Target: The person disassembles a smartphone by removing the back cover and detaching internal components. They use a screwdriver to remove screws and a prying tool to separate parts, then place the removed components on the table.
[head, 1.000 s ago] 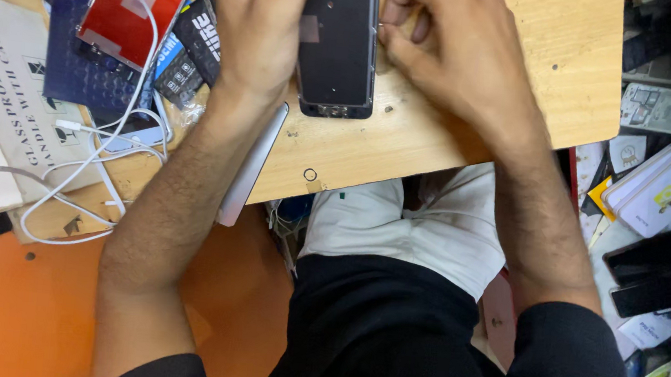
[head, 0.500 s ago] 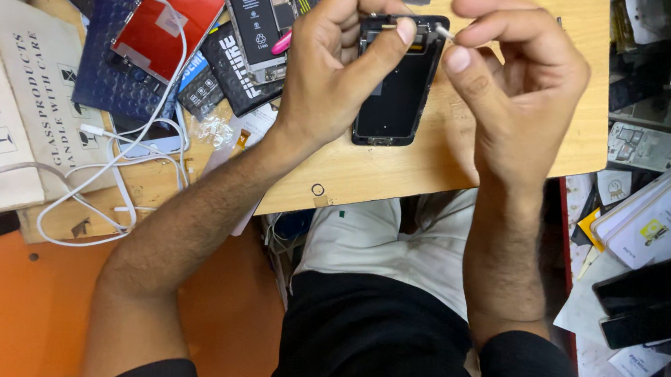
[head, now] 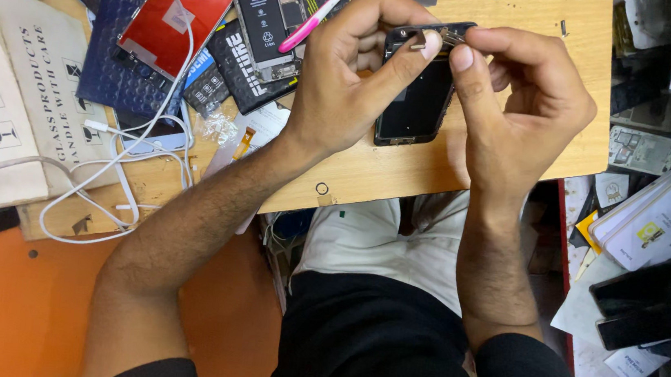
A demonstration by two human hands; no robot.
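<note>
black phone screen panel (head: 416,98) is held up over the wooden counter (head: 402,174), gripped at its top end by both hands. left hand (head: 346,83) is curled round its left edge, thumb pressing the top. right hand (head: 524,108) pinches the top edge between thumb and forefinger; a pink tool (head: 320,11) lies just behind.

Lighting: bright, even, diffuse, from overhead; no hard-edged shadows. Soft shadow falls under both hands onto the wooden board (head: 468,173); lap area below the board sits darker. Mild sheen on the black phone screen (head: 414,106) and on the red panel (head: 172,27); no blown-out glare. Focus: sharp on the left hand (head: 354,84), right hand (head: 515,107) and printed clutter at top left. Right edge softer, hazy, the stacked cards (head: 643,230) slightly washed. Slight wide-angle stretch toward the corners. No motion blur visible.
</note>
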